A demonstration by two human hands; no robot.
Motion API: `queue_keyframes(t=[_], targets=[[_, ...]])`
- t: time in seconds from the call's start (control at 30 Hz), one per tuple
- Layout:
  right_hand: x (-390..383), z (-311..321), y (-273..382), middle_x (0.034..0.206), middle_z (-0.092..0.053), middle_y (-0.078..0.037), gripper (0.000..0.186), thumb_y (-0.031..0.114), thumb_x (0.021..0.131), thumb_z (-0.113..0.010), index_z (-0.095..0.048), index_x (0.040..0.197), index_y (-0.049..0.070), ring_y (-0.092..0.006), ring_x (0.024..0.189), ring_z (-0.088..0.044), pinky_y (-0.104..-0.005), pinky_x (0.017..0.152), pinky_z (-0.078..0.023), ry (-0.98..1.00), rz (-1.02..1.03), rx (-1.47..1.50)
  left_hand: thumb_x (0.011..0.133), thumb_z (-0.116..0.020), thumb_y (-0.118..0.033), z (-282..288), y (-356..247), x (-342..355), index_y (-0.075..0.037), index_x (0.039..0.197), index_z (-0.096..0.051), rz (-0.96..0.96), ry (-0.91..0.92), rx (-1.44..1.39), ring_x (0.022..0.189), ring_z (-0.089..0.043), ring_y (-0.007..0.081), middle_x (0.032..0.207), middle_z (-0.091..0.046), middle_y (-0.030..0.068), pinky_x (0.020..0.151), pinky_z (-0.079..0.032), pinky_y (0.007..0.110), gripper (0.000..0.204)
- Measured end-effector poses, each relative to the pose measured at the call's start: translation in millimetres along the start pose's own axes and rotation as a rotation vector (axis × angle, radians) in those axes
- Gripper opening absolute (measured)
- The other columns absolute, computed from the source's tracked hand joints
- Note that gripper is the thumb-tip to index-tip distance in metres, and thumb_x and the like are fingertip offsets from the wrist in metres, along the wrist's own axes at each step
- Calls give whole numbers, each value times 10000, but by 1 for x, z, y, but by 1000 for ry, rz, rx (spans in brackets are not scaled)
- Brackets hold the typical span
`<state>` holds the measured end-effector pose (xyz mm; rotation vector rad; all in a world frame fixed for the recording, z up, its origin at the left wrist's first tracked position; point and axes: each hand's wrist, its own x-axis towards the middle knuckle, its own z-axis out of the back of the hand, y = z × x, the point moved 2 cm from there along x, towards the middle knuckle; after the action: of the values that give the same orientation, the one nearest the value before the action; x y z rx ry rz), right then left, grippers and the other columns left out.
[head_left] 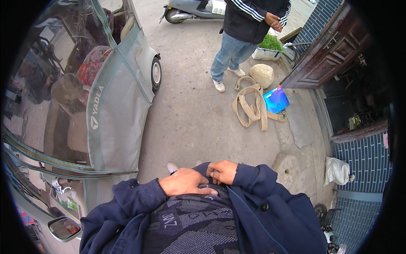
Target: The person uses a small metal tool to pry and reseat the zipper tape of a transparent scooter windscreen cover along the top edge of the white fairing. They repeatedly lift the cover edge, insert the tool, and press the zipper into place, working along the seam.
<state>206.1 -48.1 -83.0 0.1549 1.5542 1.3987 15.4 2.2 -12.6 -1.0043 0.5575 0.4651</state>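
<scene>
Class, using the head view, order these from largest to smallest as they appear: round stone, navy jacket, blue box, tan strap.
1. Navy jacket, though nearest the camera
2. Tan strap, taken as a whole loose heap
3. Round stone and blue box: too alike to rank

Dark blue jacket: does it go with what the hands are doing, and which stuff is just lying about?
With the hands:
- left hand
- right hand
- dark blue jacket
- patterned sweater

Just lying about:
- tan webbing strap
- flat blue package
- rounded stone
- white plastic bag
</scene>
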Motion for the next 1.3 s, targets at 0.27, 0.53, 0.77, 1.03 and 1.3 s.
queue_keyframes(t=[0.27, 0.53, 0.77, 1.03, 1.3], targets=[[-8, 2, -2, 877, -751, -145, 232, 97, 1034, -520, -663, 1173, -20, -228, 790, -735, -357, 736, -591, -9, 14, -3, 945, -550, -767, -6, 0, 2, -42, 1136, -792, -64, -55, -34, 871, -716, 387, 863, -736, 224, 832, -555, 455, 788], [-10, 1, 18, 947, -756, -173, 248, 121, 992, -545, -691, 1130, -25, -278, 896, -745, -383, 807, -582, -61, 83, -86, 951, -686, -610, -3, -1, -11, -2, 1082, -765, -76, -190, -279, 873, -720, 296, 874, -739, 180, 844, -551, 387, 627], [-13, -5, 3, 1054, -752, -93, 306, 165, 1025, -546, -698, 1219, -18, -161, 984, -685, -307, 896, -532, 134, 158, 301, 936, -825, -277, -15, 15, -10, 12, 1142, -685, -211, -281, -735, 1006, -656, 124, 1040, -739, 52, 921, -518, 311, 382], [-25, 13, -23, 1009, -779, -22, 349, 260, 1022, -717, -710, 1248, -6, -90, 890, -700, -279, 793, -560, 73, -197, 203, 1010, -677, -354, -24, 46, -22, -25, 1271, -646, -357, -553, -698, 1008, -631, 230, 1136, -713, 112, 916, -494, 390, 421], [12, 11, 27, 1076, -738, -256, 315, 240, 1003, -604, -726, 1188, 15, -433, 1016, -710, -457, 917, -548, 172, 150, -385, 1032, -705, -289, -61, 79, -33, -6, 1171, -762, -322, -553, -897, 1027, -687, 179, 1092, -780, 96, 936, -535, 351, 321]])
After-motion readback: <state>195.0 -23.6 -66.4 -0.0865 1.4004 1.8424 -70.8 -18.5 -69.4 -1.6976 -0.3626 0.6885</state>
